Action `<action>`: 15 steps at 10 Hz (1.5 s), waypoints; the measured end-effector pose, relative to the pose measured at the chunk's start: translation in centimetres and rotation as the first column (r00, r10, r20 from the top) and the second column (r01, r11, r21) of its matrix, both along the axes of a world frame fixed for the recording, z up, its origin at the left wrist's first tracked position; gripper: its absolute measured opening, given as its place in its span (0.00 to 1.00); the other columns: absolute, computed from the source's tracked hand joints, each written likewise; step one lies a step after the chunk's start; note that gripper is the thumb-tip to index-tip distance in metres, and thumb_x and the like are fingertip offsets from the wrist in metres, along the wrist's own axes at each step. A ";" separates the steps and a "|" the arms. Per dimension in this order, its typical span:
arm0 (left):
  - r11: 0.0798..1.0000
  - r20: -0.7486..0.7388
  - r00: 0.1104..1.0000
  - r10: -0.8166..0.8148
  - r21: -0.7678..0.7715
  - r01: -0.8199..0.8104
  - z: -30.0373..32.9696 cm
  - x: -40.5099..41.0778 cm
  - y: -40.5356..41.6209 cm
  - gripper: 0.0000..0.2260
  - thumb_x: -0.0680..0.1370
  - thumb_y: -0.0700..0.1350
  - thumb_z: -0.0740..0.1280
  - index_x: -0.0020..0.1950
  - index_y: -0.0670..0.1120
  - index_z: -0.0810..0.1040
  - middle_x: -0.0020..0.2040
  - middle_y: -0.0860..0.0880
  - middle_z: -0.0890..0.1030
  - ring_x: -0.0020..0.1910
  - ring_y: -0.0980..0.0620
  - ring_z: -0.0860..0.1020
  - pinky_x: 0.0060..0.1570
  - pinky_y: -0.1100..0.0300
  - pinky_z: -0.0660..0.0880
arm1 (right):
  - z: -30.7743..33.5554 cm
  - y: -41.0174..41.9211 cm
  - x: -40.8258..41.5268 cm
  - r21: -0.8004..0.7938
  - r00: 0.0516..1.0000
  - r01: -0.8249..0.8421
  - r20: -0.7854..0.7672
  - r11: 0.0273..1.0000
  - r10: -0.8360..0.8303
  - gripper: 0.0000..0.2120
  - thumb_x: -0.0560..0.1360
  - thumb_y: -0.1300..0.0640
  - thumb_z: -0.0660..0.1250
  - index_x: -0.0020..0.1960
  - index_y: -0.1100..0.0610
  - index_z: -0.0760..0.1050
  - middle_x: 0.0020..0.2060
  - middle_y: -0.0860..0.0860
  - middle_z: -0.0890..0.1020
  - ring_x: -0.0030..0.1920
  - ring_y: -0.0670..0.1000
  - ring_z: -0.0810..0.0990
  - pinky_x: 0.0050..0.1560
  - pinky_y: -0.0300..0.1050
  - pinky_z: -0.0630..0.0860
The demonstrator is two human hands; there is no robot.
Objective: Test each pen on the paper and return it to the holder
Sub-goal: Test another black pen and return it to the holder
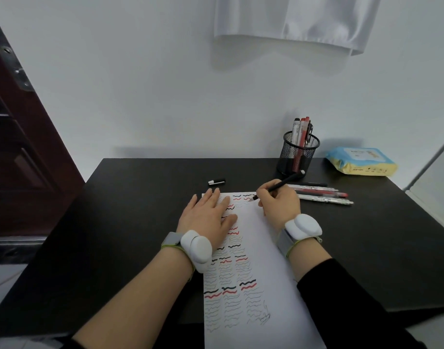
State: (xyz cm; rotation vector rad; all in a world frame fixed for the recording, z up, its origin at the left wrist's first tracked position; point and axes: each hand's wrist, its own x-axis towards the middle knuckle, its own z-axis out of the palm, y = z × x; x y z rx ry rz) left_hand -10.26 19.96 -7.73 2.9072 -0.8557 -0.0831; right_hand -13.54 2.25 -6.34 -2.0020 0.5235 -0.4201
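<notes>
Paper [266, 248]: one sheet, under both my hands, long axis running away from me.
Left hand [210, 217]: flat, fingers spread, holding nothing.
Right hand [278, 202]: fingers pinched round one black pen [278, 185], tip on the paper's far edge, barrel slanting up-right toward the holder.
Cap [216, 182]: one, beyond my left fingertips.
Loose pens [321, 193]: about four, just right of my right fingers.
Mesh holder [298, 153]: one, beyond my right hand; roughly four pens inside.

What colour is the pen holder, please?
Black wire mesh pen holder, clearest in the head view.
</notes>
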 end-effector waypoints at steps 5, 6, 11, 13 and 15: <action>1.000 0.023 1.000 0.008 -0.005 -0.008 0.0 -0.1 0.0 0.26 0.81 0.62 0.45 0.78 0.56 0.50 0.79 0.53 0.47 0.78 0.54 0.45 0.76 0.53 0.42 | 0.2 0.1 -0.1 -0.054 0.998 -0.041 -0.041 0.998 0.039 0.07 0.74 0.58 0.63 0.37 0.52 0.74 0.30 0.49 0.82 0.32 0.51 0.80 0.42 0.48 0.79; 1.000 0.018 1.000 0.007 -0.004 -0.007 0.0 -0.1 0.0 0.26 0.81 0.62 0.45 0.78 0.56 0.50 0.79 0.53 0.47 0.78 0.54 0.45 0.75 0.53 0.42 | 0.2 -0.1 -0.1 -0.057 0.999 -0.007 -0.043 0.998 0.004 0.08 0.74 0.58 0.63 0.36 0.53 0.73 0.31 0.50 0.82 0.35 0.53 0.80 0.42 0.45 0.78; 1.000 0.006 1.000 0.004 -0.004 -0.004 0.1 -0.1 0.0 0.26 0.81 0.62 0.44 0.78 0.56 0.49 0.79 0.53 0.47 0.78 0.54 0.44 0.76 0.53 0.41 | -0.1 -1.3 0.0 -0.025 0.990 0.132 -0.037 0.991 -0.133 0.09 0.74 0.56 0.63 0.42 0.61 0.77 0.36 0.56 0.85 0.41 0.58 0.82 0.46 0.48 0.78; 1.000 0.008 1.000 0.005 -0.009 -0.005 0.0 -0.1 0.1 0.26 0.81 0.62 0.44 0.78 0.56 0.49 0.79 0.53 0.47 0.78 0.54 0.44 0.76 0.53 0.42 | -0.1 -1.3 -0.2 -0.030 0.994 0.097 -0.049 0.995 -0.099 0.07 0.74 0.56 0.63 0.42 0.59 0.77 0.34 0.53 0.84 0.39 0.55 0.82 0.40 0.42 0.75; 1.000 0.010 1.000 0.001 -0.008 -0.001 0.1 -0.1 0.1 0.26 0.81 0.62 0.45 0.78 0.56 0.49 0.79 0.53 0.47 0.78 0.54 0.44 0.76 0.54 0.41 | -0.2 -1.4 -0.1 -0.040 0.993 0.105 -0.044 0.994 -0.107 0.08 0.74 0.57 0.63 0.39 0.59 0.76 0.36 0.56 0.84 0.40 0.57 0.82 0.43 0.45 0.76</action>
